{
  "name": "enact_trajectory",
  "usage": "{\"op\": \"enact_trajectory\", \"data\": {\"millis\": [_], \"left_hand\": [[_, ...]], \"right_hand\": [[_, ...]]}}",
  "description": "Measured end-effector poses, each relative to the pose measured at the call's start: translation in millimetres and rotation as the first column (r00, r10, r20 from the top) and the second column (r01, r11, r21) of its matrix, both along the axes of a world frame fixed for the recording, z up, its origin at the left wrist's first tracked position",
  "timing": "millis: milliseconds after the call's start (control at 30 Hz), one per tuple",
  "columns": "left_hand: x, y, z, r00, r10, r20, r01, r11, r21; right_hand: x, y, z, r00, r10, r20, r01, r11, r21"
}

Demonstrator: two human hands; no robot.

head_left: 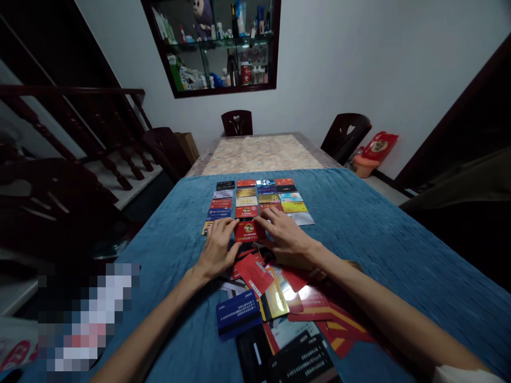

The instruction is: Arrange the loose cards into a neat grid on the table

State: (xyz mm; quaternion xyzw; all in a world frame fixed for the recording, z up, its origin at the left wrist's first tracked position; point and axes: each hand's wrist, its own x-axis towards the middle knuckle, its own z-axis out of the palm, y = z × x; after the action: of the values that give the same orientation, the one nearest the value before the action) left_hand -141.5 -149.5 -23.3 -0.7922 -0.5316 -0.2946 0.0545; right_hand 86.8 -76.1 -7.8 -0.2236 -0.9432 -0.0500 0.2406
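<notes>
A grid of several plastic cards (259,199) lies in rows on the blue cloth (359,234). A red card (248,231) sits at the near edge of the grid, between both hands. My left hand (217,247) rests flat at the card's left side, fingers stretched onto the cloth. My right hand (281,234) lies flat at its right side, fingertips over the row above. Neither hand grips anything. Below my wrists a loose heap of cards (275,303) spreads toward me, red, blue, gold and black.
The table (259,151) continues bare and patterned beyond the cloth, with dark chairs (237,122) at the far end and sides. A stair rail (80,122) runs on the left. A wall cabinet (215,45) holds bottles. Red bags (379,146) stand at the right.
</notes>
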Motion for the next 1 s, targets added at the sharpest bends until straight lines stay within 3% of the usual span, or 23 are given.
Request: {"op": "enact_trajectory", "data": {"millis": [300, 633, 800, 1000], "left_hand": [[-12.1, 17.1, 18.1, 0.990, -0.097, -0.098, 0.089, 0.992, -0.085], [-16.2, 54.0, 37.5, 0.992, -0.074, -0.100, 0.056, 0.984, -0.170], [-20.6, 79.7, 36.8, 0.996, -0.028, -0.088, 0.008, 0.976, -0.218], [-22.3, 97.3, 25.4, 0.995, 0.001, -0.097, -0.029, 0.958, -0.287]], "right_hand": [[1.6, 12.4, 5.4, 1.000, 0.011, 0.023, -0.010, 0.999, -0.043], [-1.3, 54.3, 10.2, 1.000, 0.000, 0.001, 0.000, 0.978, -0.207], [-9.5, 78.0, 8.4, 0.998, -0.044, 0.038, 0.051, 0.971, -0.234], [-15.7, 100.2, -0.8, 0.996, -0.056, 0.076, 0.076, 0.954, -0.291]]}}
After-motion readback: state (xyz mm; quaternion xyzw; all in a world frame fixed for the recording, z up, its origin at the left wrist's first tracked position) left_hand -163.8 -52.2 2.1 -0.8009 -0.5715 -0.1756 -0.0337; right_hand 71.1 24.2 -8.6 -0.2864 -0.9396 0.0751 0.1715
